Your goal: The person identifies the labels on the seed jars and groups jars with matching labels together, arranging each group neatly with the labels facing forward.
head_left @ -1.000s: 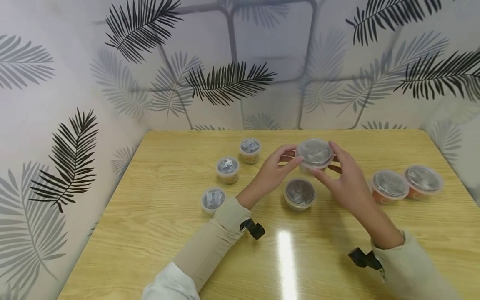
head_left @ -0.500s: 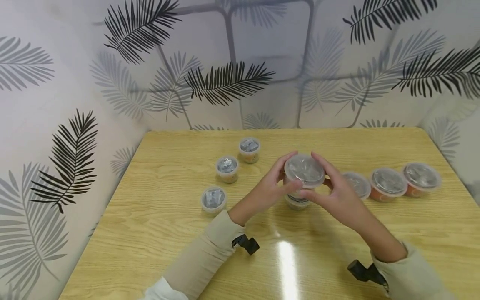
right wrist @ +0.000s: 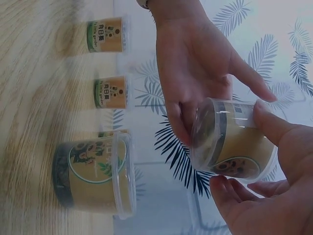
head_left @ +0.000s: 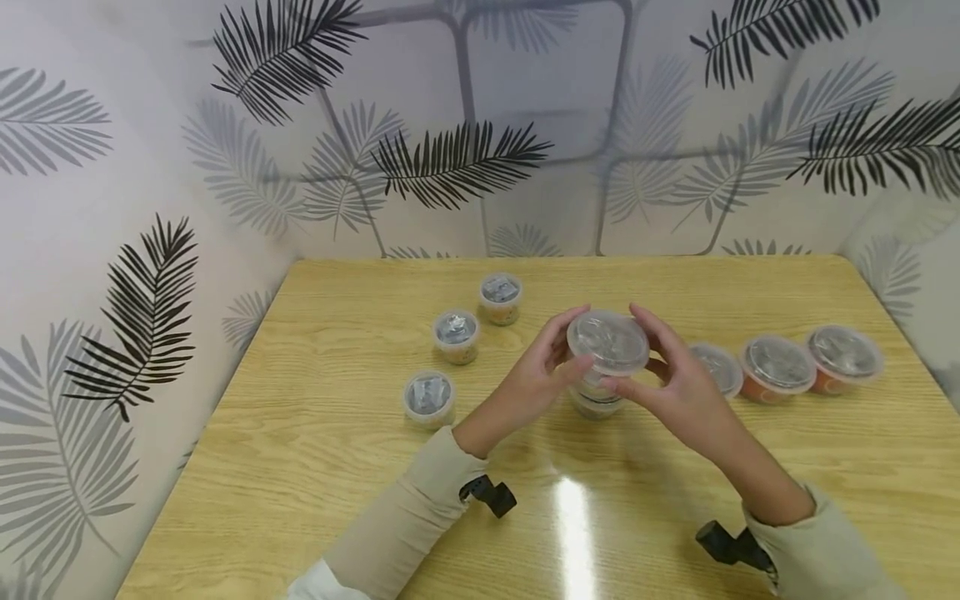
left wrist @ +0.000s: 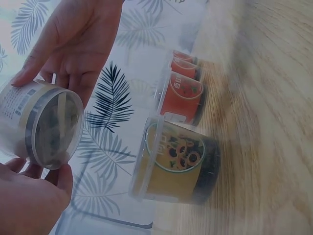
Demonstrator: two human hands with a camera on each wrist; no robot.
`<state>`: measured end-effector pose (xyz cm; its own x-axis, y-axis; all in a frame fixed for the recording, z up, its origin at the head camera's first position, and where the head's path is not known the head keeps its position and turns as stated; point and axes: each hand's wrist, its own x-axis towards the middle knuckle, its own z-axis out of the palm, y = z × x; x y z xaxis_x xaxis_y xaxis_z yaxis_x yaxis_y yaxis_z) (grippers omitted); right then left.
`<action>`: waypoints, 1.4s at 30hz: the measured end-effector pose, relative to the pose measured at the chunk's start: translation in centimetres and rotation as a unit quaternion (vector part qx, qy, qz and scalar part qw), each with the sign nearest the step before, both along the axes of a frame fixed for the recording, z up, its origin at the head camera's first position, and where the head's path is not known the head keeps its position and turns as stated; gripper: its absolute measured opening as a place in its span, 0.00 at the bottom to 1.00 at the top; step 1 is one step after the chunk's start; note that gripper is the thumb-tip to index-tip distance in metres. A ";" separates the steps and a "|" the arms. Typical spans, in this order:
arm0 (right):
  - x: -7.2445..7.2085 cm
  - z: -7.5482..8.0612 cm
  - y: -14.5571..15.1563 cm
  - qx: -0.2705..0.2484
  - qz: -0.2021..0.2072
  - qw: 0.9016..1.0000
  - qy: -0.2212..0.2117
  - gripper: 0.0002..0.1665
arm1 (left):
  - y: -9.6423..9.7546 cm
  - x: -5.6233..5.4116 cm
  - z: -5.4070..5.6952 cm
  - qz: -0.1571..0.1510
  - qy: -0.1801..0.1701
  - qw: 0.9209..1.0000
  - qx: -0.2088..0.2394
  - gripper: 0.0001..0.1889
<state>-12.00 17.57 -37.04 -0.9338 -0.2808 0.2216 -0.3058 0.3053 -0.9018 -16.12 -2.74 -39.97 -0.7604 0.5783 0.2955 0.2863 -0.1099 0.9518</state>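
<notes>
while the wood-grain table (head_left: 300, 500) spreads beneath, the left hand (head_left: 528, 379) and the right hand (head_left: 671, 379) grasp one lidded tub (head_left: 609, 340) between them, raised clear above a tan tub (head_left: 596, 408) standing on the table; three red tubs (head_left: 778, 367) stand to the right, three small tubs (head_left: 456, 331) to the left.

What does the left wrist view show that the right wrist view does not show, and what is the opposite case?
Only the left wrist view shows the red cups, lined up on the wooden table.

Only the right wrist view shows the small cups with orange-tan labels; one is mostly hidden.

Both show the held cup between the left hand and right hand, the standing cup with its sunflower label, and the leaf-patterned wall.
</notes>
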 end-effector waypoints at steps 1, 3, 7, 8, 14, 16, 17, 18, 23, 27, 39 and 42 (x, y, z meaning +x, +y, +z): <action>0.0 0.0 0.0 -0.001 -0.004 1.000 0.004 0.50 | -0.1 0.1 0.0 0.001 -0.004 1.000 0.010 0.43; 0.0 -0.1 0.1 -0.005 -0.013 1.000 0.010 0.48 | -0.4 0.2 0.0 0.002 -0.015 0.999 0.028 0.41; 0.0 -0.2 0.1 -0.039 -0.016 0.999 0.008 0.41 | -0.9 0.6 -0.1 0.017 -0.028 0.998 0.052 0.34; 0.0 -0.2 0.1 -0.048 -0.014 0.999 0.006 0.39 | -1.0 0.7 -0.1 0.022 -0.028 0.998 0.055 0.32; 0.2 -0.4 0.0 -0.080 0.011 0.997 -0.006 0.34 | -1.5 1.8 1.3 0.041 -0.025 0.997 0.065 0.30; 0.3 -0.4 -0.1 -0.079 0.025 0.996 -0.011 0.36 | -1.6 2.1 1.6 0.042 -0.028 0.997 0.062 0.34; 0.3 -0.4 -0.1 -0.079 0.033 0.996 -0.013 0.37 | -1.6 2.1 1.7 0.039 -0.032 0.997 0.060 0.36; 0.4 -0.4 -0.1 -0.077 0.040 0.996 -0.014 0.39 | -1.7 2.2 1.8 0.038 -0.036 0.997 0.056 0.38; 0.6 -0.7 -0.4 -0.064 0.072 0.995 -0.016 0.45 | -1.8 2.6 2.1 0.020 -0.051 0.998 0.033 0.48; 0.7 -0.9 -0.6 -0.063 0.077 0.995 -0.024 0.45 | -1.7 2.9 2.2 0.005 -0.048 0.999 0.012 0.51; 0.5 -1.3 -0.6 -0.099 0.034 0.994 -0.025 0.38 | -2.2 3.1 2.2 0.020 -0.052 0.998 0.044 0.42; 0.5 -1.4 -0.5 -0.114 0.023 0.993 -0.027 0.35 | -2.4 3.0 1.9 0.037 -0.037 0.997 0.048 0.38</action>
<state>-11.51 17.09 -38.44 -0.9333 -0.2717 0.2350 -0.2647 0.0779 -0.9612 -13.16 -5.12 -38.10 -0.8220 0.4912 0.2883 0.2267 -0.1822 0.9568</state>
